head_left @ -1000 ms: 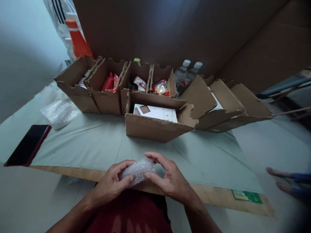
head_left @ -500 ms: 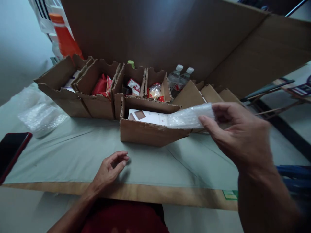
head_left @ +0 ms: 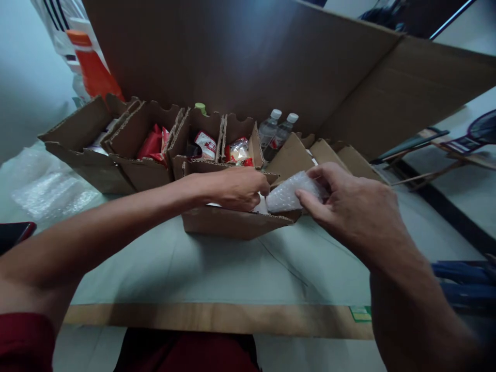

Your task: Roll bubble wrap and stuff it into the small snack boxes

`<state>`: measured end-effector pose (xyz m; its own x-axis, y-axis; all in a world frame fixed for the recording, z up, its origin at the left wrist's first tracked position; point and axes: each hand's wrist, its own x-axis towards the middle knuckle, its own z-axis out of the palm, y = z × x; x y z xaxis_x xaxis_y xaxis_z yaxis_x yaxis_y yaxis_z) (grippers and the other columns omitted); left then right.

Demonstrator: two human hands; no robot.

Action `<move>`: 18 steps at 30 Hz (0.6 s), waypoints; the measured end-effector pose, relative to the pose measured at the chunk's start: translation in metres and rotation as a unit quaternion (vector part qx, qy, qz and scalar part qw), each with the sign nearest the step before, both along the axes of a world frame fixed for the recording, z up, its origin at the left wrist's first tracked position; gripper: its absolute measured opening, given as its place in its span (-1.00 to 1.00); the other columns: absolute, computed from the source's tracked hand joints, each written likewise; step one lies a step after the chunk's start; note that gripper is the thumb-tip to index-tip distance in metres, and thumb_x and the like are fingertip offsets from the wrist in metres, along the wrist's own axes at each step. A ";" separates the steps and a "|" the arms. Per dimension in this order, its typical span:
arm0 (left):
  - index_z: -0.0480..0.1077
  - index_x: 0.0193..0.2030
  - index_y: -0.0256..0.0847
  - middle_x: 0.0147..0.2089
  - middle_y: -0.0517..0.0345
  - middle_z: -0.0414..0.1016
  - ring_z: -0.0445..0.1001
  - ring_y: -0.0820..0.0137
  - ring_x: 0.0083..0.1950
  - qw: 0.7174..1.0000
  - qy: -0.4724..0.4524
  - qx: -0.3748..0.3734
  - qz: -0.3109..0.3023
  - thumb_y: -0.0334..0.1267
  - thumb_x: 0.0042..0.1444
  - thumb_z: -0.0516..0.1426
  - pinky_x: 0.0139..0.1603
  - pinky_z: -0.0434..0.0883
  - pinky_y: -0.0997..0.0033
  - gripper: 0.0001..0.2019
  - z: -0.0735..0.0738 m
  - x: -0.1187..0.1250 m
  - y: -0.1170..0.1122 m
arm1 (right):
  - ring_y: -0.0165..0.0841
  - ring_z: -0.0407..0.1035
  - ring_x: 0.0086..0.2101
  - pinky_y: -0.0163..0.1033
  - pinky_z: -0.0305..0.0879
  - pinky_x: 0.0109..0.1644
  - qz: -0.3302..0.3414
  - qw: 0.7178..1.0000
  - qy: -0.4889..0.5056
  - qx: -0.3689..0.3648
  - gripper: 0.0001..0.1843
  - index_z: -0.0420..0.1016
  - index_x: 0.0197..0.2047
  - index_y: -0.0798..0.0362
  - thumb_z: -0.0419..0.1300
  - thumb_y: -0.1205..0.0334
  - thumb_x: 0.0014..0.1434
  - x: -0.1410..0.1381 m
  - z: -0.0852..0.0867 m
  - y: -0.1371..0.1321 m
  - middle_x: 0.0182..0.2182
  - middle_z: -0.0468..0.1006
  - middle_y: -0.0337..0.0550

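My right hand (head_left: 341, 206) pinches a bubble-wrap sleeve (head_left: 289, 194) between thumb and fingers, at the right end of a narrow cardboard bin (head_left: 240, 225). A flat white box (head_left: 261, 206) lies in this bin, its right end against the sleeve's left end. Reaching across from the left, my left hand (head_left: 240, 188) is over the bin with its fingers curled down around the white box close to the sleeve. That hand hides most of the box, and its fingertips are partly out of sight.
Behind stand several cardboard bins (head_left: 135, 178) with red packets (head_left: 153, 144) and snack bags (head_left: 238, 150). Two clear bottles (head_left: 277, 132), an orange bottle (head_left: 93, 70) and a tall cardboard panel (head_left: 217, 57) are further back. Loose bubble wrap (head_left: 54, 188) and a phone (head_left: 15, 235) lie left.
My left hand has risen from the table near the front edge to the white box in the bin. My right hand has shifted slightly left with the bubble-wrap sleeve, which now looks shorter and more tilted.
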<state>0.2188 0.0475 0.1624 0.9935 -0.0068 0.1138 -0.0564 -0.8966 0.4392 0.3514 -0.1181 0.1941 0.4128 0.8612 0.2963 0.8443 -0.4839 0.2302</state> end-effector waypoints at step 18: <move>0.54 -0.06 -0.19 -0.27 0.12 0.62 0.48 0.34 -0.35 0.993 0.116 0.036 0.016 -0.42 0.01 0.11 -0.39 0.24 0.42 -0.66 -0.010 0.026 0.012 | -0.13 0.51 -0.32 -0.20 0.15 -0.34 0.025 0.995 0.077 -0.050 -0.67 0.53 0.00 0.06 0.15 0.09 0.24 0.010 -0.008 0.016 -0.30 0.66 0.00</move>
<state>0.2451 0.0591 0.1524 0.9928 0.0262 -0.1171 0.0683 -0.9257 0.3721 0.3614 -0.1019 0.1859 0.4033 0.9036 0.1441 0.8955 -0.4222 0.1411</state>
